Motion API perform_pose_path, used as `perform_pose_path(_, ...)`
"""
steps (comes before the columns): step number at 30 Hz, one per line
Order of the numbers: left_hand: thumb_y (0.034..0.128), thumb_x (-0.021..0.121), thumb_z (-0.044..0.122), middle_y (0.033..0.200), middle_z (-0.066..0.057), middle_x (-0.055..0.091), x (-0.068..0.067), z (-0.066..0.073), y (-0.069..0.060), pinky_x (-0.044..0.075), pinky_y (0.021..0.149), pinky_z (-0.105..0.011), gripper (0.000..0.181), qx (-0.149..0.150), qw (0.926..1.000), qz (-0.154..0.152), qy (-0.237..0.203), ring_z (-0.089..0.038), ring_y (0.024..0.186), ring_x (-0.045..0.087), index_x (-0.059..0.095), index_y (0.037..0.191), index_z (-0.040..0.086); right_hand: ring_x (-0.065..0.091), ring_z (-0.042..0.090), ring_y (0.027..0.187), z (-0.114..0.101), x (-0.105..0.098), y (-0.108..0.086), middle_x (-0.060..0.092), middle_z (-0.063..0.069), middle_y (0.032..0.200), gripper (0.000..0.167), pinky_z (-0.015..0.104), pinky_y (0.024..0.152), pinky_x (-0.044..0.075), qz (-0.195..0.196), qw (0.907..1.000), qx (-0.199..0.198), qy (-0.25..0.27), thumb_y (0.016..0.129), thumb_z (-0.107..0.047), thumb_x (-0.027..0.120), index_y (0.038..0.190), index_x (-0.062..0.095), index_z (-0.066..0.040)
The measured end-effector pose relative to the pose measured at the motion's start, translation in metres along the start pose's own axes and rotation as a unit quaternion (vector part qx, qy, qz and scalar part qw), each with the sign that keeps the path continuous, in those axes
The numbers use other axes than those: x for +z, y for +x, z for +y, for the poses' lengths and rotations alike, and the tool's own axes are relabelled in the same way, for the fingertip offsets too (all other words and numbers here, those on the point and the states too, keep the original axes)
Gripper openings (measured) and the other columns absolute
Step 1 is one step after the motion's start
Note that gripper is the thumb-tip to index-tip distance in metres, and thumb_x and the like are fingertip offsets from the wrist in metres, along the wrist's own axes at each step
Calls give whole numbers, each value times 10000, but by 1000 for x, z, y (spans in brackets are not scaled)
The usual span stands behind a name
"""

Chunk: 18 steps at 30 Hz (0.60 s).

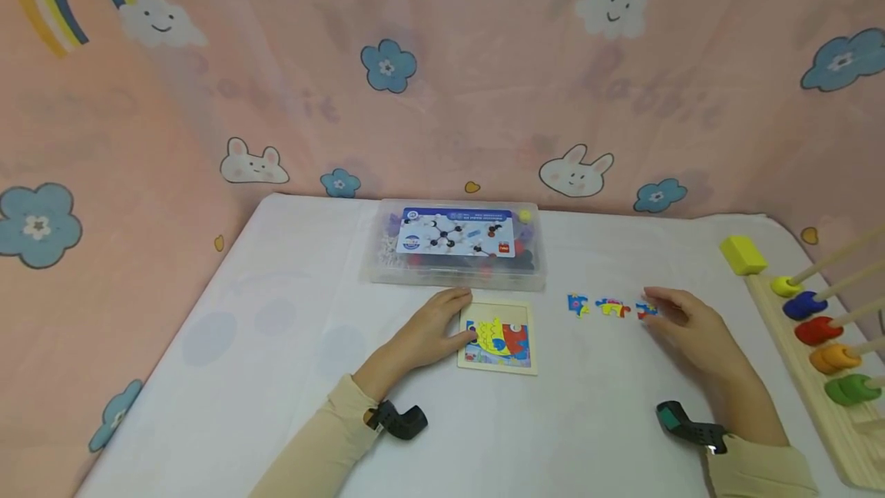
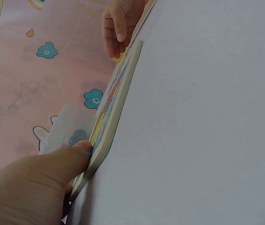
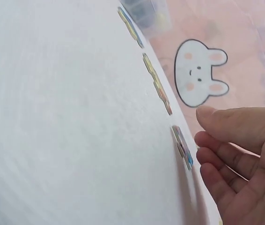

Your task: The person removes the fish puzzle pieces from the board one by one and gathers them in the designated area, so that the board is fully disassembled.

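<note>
A small jigsaw puzzle board [image 1: 498, 369] with a pale wooden frame lies on the table, its lower part filled with coloured pieces. My left hand [image 1: 432, 329] grips its left side; in the left wrist view the thumb [image 2: 74, 159] lies on the board's face, the other fingers mostly hidden. To the right, three loose puzzle pieces lie in a row: a blue-yellow piece [image 1: 577, 304], a yellow-red piece [image 1: 612, 307] and a blue-red piece [image 1: 645, 310]. My right hand [image 1: 698, 333] is beside the last piece, fingers loosely bent; in the right wrist view they appear apart from it [image 3: 183, 146].
Behind the board stands a clear plastic box [image 1: 456, 279] with a molecule-picture label. A wooden bead rack [image 1: 816, 398] with coloured rings runs along the right side, a yellow block [image 1: 743, 254] at its far end. A patterned pink cloth [image 1: 442, 121] hangs behind the white table.
</note>
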State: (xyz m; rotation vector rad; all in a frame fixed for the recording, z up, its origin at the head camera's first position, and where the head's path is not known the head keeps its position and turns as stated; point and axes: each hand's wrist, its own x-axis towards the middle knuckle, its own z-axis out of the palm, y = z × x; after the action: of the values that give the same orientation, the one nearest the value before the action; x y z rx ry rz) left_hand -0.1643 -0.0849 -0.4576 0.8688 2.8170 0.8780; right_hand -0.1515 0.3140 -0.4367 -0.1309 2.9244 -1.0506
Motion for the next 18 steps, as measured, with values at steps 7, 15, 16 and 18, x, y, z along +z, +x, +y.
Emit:
perform_pose_path(7,893,647,346,1468,-95,422,1,-1,1,296,1157,-355,637,7,10000,-34,-1,-240,1385,348,450,1396,9,486,389,1169,-29,6,1,494,231,1338,526,2,863,385,-240,9990,-342,168,930,-300,609,1345,473,-8)
perform_pose_path(15,892,648,345,1467,-99,422,0,0,1,294,1158,-354,640,30,10000,-30,25,-242,1383,351,448,1395,3,504,314,1153,-57,19,2,540,183,1315,485,9,845,357,-459,9964,-666,263,909,-242,643,1324,507,-30)
perform_pose_path(16,893,646,344,1468,-101,421,0,0,0,295,1157,-357,640,34,10000,-29,33,-243,1383,351,446,1396,3,500,313,1183,-60,22,2,542,175,1317,481,18,877,359,-484,9958,-723,295,908,-239,645,1321,511,-32)
perform_pose_path(18,897,640,346,1471,-101,416,0,0,0,300,1155,-361,638,35,10000,-42,57,-243,1384,350,443,1400,6,508,320,1176,-67,27,3,551,173,1305,472,127,943,416,-518,9942,-876,356,904,-219,649,1314,516,-26)
